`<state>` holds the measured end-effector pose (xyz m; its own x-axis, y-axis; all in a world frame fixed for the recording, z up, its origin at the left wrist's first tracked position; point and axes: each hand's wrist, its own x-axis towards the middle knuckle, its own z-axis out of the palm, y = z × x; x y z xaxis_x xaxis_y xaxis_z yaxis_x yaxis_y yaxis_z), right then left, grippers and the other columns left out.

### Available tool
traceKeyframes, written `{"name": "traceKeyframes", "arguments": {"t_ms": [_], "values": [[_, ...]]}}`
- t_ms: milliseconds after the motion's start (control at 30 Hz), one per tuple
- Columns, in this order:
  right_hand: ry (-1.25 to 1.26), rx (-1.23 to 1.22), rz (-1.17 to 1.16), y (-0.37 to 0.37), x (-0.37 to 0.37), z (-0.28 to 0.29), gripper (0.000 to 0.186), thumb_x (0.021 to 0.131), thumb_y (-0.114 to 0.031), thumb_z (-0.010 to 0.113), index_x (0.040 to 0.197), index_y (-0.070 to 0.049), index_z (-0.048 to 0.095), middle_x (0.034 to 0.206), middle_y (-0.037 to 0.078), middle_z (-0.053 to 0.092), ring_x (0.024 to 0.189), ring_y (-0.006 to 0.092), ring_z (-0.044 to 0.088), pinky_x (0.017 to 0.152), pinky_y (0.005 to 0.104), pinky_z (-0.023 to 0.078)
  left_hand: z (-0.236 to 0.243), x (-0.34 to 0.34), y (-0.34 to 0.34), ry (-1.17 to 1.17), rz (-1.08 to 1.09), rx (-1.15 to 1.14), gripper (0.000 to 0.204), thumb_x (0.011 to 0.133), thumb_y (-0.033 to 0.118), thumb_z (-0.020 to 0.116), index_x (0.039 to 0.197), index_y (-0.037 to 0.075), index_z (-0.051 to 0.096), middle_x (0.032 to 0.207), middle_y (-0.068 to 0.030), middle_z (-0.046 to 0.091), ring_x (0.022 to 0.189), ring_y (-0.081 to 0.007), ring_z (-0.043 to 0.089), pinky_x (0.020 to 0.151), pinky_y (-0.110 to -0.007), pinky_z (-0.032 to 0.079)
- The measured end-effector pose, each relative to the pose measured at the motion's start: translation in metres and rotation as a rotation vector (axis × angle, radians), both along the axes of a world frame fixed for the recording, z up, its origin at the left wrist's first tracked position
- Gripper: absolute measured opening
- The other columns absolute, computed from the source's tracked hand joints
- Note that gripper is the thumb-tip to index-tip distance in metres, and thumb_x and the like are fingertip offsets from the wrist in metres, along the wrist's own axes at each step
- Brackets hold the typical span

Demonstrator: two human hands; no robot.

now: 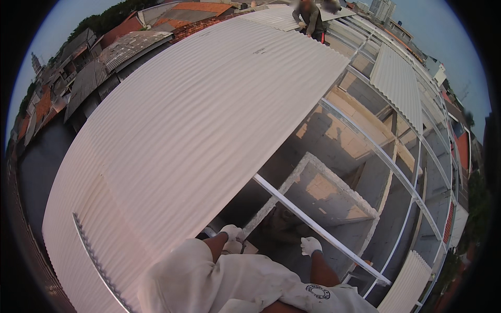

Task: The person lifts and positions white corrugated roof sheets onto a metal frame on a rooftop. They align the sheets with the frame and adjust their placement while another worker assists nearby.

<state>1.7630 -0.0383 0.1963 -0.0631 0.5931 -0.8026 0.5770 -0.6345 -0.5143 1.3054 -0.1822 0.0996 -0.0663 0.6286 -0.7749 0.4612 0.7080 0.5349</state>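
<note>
My left hand (231,232), in a white work glove, is by the lower edge of the large pale corrugated roofing sheet (209,115). Its fingers are curled, and a small dark shape lies just below them; I cannot tell what they hold. To the right, my right hand (311,245), gloved as well, is closed like a fist above the open roof frame. Whatever may be in it is hidden. Nearest to it is a silvery metal roof beam (318,227), which runs from under the sheet toward the lower right.
Below the frame, unplastered block walls (339,195) divide a deep space. Curved metal beams (386,159) cross on the right, with loose corrugated sheets (396,81) on them. Another person (312,22) works at the sheet's far edge. Neighbouring roofs (133,49) lie left.
</note>
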Motion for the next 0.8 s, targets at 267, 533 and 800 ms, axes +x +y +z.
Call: {"name": "traceKeyframes", "arguments": {"t_ms": [267, 533, 800], "values": [[0.151, -0.144, -0.440, -0.134, 0.059, -0.077, 0.035, 0.113, -0.032, 0.069, 0.115, 0.002, 0.077, 0.092, 0.011, 0.074, 0.068, 0.0244, 0.070, 0.057, 0.0422, 0.059, -0.014, -0.069, 0.123, -0.151, -0.271, -0.276, 0.042, 0.113, 0.040, 0.062, 0.112, 0.001, 0.077, 0.102, -0.0181, 0.083, 0.078, -0.0320, 0.076, 0.072, -0.049, 0.060], [-0.190, 0.202, 0.611, -0.180, -0.061, 0.002, 0.052, 0.108, -0.050, 0.065, 0.116, -0.003, 0.085, 0.099, 0.022, 0.084, 0.093, 0.0404, 0.081, 0.088, 0.0542, 0.062, 0.007, -0.121, 0.135, 0.013, -0.033, 0.222, 0.048, 0.105, 0.043, 0.065, 0.077, 0.005, 0.073, 0.071, -0.0102, 0.070, 0.068, -0.0302, 0.070, 0.070, -0.050, 0.055], [-0.206, 0.260, -0.259, -0.098, -0.005, 0.053, 0.045, 0.109, -0.045, 0.073, 0.130, -0.006, 0.079, 0.105, 0.007, 0.083, 0.078, 0.0208, 0.075, 0.077, 0.0405, 0.065, 0.059, -0.019, 0.046, 0.138, -0.978, -0.114, 0.036, 0.113, 0.032, 0.054, 0.126, 0.008, 0.076, 0.130, -0.0190, 0.078, 0.116, -0.0341, 0.076, 0.090, -0.047, 0.059]]}}
